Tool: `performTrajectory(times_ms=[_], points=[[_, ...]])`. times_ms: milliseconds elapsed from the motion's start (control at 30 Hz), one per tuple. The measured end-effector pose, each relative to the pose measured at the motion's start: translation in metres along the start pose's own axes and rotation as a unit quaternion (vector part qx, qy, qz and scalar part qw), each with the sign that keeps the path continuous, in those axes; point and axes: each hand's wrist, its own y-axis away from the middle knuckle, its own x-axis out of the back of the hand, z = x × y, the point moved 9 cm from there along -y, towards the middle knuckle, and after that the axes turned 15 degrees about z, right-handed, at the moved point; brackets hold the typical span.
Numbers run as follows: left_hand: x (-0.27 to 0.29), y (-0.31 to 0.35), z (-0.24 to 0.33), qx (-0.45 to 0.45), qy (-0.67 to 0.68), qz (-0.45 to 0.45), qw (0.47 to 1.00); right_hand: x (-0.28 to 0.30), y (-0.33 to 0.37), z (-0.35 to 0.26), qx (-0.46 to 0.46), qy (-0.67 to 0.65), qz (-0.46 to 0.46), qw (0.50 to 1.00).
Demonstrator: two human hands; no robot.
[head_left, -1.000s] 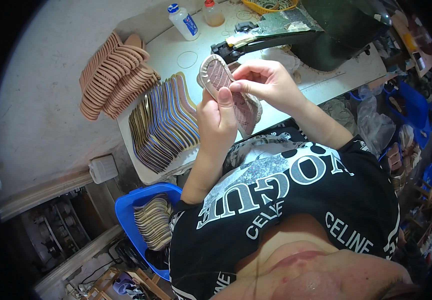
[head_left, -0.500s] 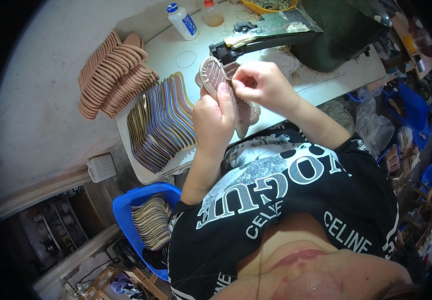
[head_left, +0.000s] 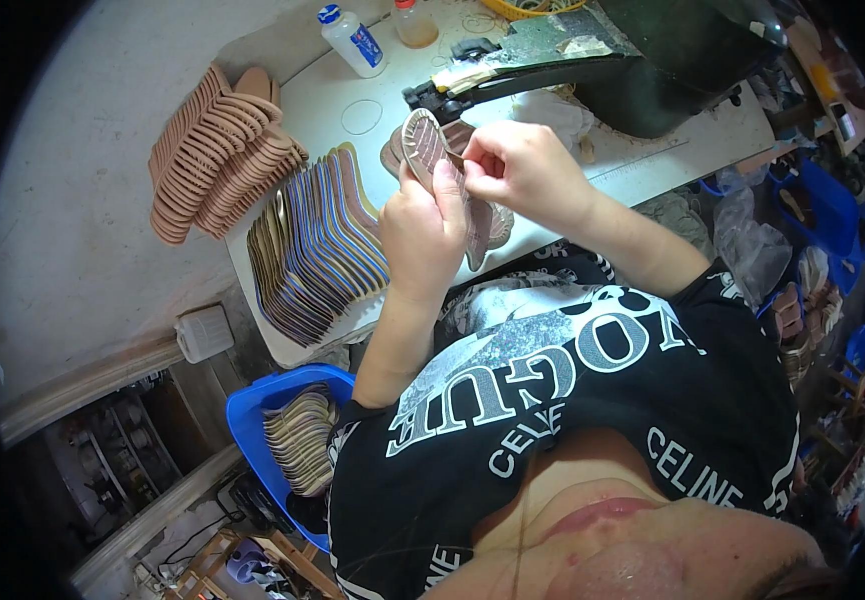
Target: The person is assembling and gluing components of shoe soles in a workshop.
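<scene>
The person at the white worktable (head_left: pixel 653 150) is part-way through working on one shoe insole (head_left: pixel 423 140), a pinkish, ribbed oval piece held up on edge above the table. The left hand (head_left: pixel 423 235) is closed around its lower half, thumb pressed flat on the face and the other fingers curled behind, so the top end sticks out above the fingertips. The right hand (head_left: pixel 523 170) comes in just beside it with thumb and forefinger pinched together at the insole's right edge; whether they nip a strip, a thread or only the edge itself is too small to tell. By my reckoning this is a fitting or peeling step, and the next move calls for a steady left grip while the right fingers work along the rim. A fanned stack of multicoloured insoles (head_left: pixel 323 245) lies near the left wrist, a tan stack (head_left: pixel 218 150) farther left.
</scene>
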Motion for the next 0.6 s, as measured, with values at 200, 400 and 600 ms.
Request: performTrajectory(times_ms=[200, 400, 600], points=[[0.004, -0.008, 0.011, 0.009, 0.058, 0.006, 0.998, -0.002, -0.001, 0.009, -0.134, -0.196, -0.021, 0.971], [0.003, -0.009, 0.007, 0.008, 0.053, 0.011, 0.999, 0.003, 0.003, 0.01, -0.071, -0.104, 0.022, 0.992], [-0.012, -0.015, -0.032, 0.231, 0.38, 0.063, 0.894, -0.009, 0.029, 0.05, -0.259, -0.33, -0.035, 0.907]])
